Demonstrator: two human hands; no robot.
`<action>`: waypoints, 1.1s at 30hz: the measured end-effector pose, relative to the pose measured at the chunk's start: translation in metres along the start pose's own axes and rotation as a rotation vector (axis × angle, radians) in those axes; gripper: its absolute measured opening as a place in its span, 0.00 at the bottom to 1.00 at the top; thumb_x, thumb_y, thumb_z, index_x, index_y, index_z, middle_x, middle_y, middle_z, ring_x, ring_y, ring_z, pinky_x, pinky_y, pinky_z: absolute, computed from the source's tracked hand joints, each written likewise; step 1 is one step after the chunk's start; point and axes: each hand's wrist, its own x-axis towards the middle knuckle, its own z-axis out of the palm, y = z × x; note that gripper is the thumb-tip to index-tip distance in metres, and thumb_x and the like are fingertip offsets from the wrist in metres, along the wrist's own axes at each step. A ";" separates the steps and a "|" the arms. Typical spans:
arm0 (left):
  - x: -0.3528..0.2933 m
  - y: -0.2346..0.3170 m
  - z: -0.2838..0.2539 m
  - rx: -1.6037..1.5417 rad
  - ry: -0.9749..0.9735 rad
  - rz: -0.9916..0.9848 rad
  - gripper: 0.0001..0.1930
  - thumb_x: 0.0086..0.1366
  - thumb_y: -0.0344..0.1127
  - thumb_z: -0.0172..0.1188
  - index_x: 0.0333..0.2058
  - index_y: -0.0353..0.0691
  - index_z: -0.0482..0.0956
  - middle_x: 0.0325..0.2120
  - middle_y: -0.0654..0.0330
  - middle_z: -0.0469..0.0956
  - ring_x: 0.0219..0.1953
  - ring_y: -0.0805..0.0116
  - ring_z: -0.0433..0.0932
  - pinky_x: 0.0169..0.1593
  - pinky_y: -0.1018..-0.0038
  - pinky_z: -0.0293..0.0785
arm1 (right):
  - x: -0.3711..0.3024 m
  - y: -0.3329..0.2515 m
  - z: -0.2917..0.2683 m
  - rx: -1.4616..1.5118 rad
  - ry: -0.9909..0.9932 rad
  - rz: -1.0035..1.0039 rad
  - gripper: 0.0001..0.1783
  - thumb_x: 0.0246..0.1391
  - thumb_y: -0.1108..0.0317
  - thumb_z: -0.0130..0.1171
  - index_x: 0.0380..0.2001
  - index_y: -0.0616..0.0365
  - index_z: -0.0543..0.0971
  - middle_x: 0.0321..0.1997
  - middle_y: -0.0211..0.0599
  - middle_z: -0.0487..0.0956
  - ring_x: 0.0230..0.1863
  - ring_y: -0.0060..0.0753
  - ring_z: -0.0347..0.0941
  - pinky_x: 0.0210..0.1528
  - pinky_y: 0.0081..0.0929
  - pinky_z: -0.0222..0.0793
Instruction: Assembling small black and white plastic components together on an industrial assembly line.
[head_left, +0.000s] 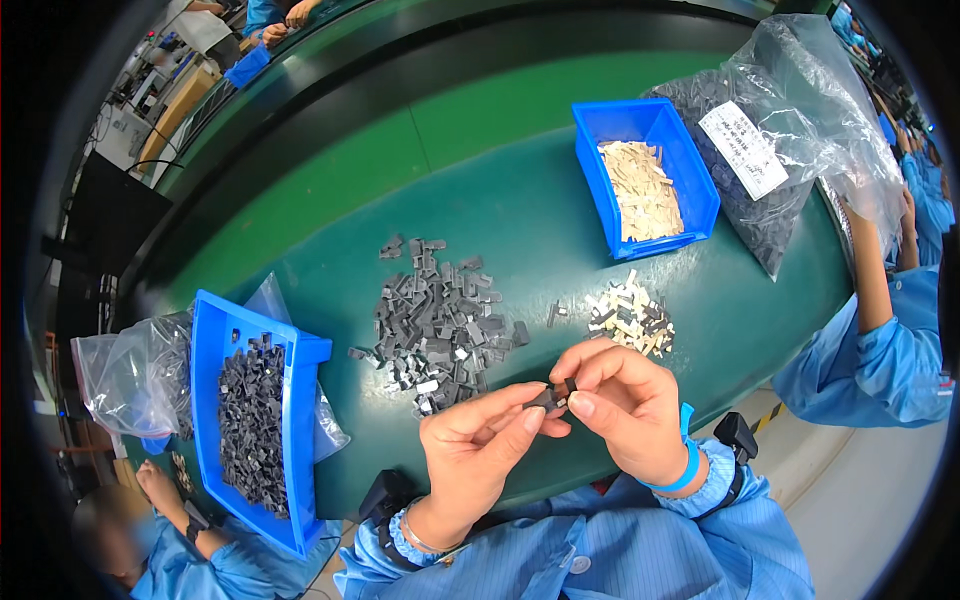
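My left hand [475, 440] pinches a small dark plastic piece [543, 400] between thumb and forefinger. Close against it, my right hand [625, 405] grips another small black piece [571, 385], and the two parts meet or nearly touch. A pale bit shows between them; my fingertips hide how they fit. Just beyond my hands lies a loose heap of dark grey plastic pieces [440, 310], some with shiny faces. To its right is a smaller pile of cream strips [628, 310] mixed with black bits. One small dark piece [556, 313] lies between the two piles.
A blue bin [305, 430] of small black parts stands at left, beside clear plastic bags [135, 375]. At the far right, a blue bin [590, 180] holds cream strips, next to a labelled bag of dark parts [770, 220]. Co-workers in blue sit on both sides of the green table [530, 220].
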 end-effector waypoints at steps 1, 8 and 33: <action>0.000 -0.001 -0.002 0.023 -0.002 0.017 0.11 0.57 0.21 0.54 0.40 0.29 0.74 0.31 0.52 0.78 0.32 0.66 0.79 0.36 0.78 0.74 | -0.001 0.000 0.000 -0.026 -0.006 0.009 0.04 0.49 0.81 0.52 0.31 0.68 0.71 0.41 0.44 0.69 0.39 0.26 0.68 0.40 0.24 0.69; 0.000 -0.004 -0.003 0.091 -0.008 0.014 0.14 0.54 0.19 0.56 0.42 0.29 0.74 0.32 0.52 0.77 0.33 0.67 0.79 0.38 0.78 0.75 | 0.000 0.000 0.001 0.025 -0.004 0.064 0.04 0.49 0.82 0.52 0.30 0.68 0.71 0.41 0.43 0.68 0.38 0.26 0.69 0.39 0.24 0.73; -0.001 -0.001 -0.002 0.196 -0.014 0.058 0.14 0.53 0.17 0.56 0.40 0.29 0.75 0.34 0.52 0.76 0.34 0.67 0.78 0.39 0.77 0.76 | -0.001 0.000 0.006 -0.071 0.063 0.096 0.04 0.45 0.83 0.55 0.26 0.65 0.72 0.38 0.40 0.70 0.40 0.24 0.68 0.42 0.21 0.67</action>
